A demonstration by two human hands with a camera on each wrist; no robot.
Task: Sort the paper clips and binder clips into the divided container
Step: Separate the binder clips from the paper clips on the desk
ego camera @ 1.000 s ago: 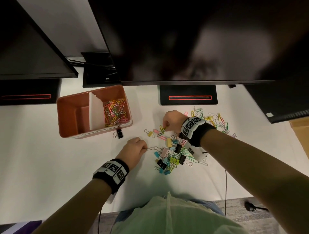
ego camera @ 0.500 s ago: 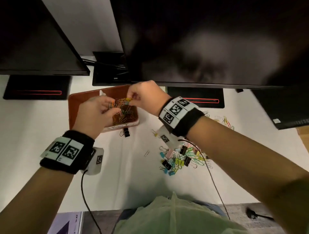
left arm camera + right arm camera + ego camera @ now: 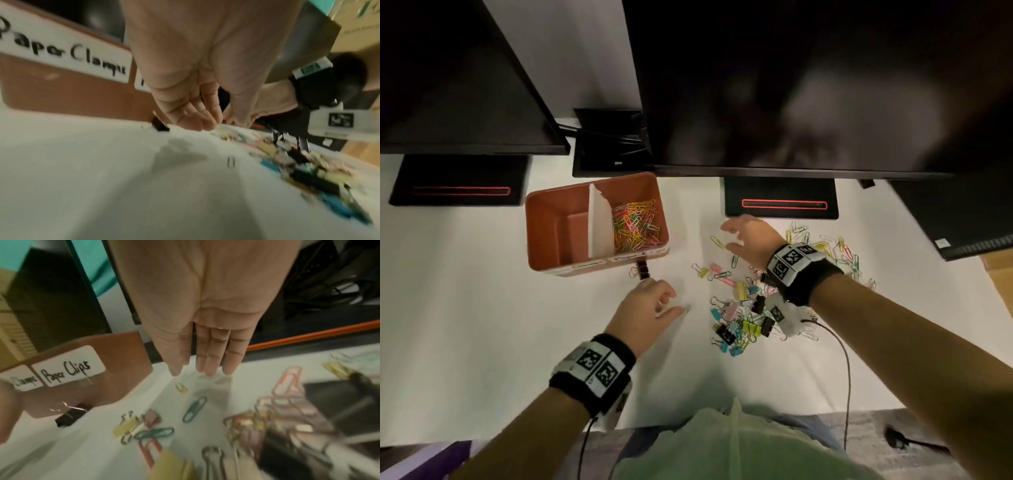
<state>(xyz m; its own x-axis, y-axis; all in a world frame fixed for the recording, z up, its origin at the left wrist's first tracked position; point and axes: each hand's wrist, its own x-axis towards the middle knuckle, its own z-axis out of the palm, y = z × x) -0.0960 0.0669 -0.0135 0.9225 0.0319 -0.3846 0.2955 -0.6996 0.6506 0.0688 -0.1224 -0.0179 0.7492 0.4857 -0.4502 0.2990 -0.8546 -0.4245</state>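
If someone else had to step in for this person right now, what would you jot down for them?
Left hand: open, holds nothing, over the table near a lone silver paper clip.
Right hand: open, holds nothing, above loose clips.
Container: right compartment holds a heap of coloured paper clips; left compartment shows nothing in it.
Done: many paper clips sorted.
Left: the mixed pile, scattered paper clips to the right, and one black binder clip beside the container's front wall.
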